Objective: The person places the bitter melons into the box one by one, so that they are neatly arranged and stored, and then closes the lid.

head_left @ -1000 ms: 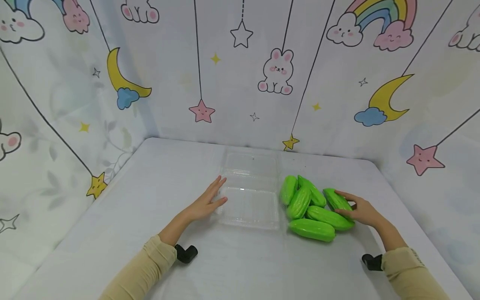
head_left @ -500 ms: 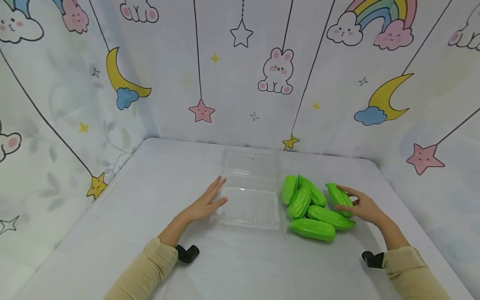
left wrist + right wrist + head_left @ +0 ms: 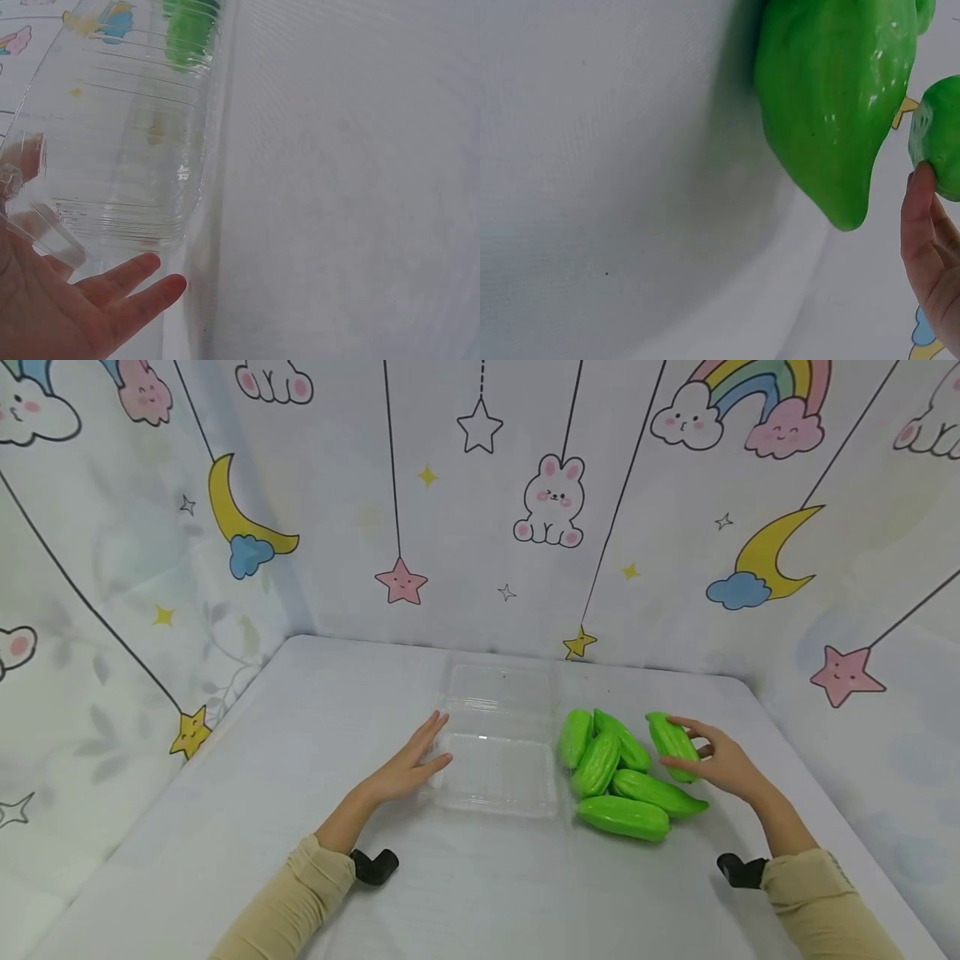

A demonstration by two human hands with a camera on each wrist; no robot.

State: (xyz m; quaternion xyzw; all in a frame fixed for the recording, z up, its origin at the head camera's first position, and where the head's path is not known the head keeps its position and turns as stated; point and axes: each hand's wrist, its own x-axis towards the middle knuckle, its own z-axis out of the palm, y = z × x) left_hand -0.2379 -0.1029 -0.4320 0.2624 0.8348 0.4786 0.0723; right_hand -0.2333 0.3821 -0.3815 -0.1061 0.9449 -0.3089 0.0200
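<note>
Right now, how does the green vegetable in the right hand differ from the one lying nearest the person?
The held vegetable is gripped by the right hand; the nearest vegetable lies on the table, with no hand on it. The held vegetable runs mostly front to back, while the nearest vegetable lies roughly crosswise. Both are bright green and elongated.

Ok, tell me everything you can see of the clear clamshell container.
The clear clamshell container looks like thin, shiny, ribbed plastic. It lies open on the white table, its two rectangular halves one beyond the other, left of the green bitter melons. The left hand is at its left edge, some fingers visible through the plastic; whether they touch it is hard to tell.
</note>
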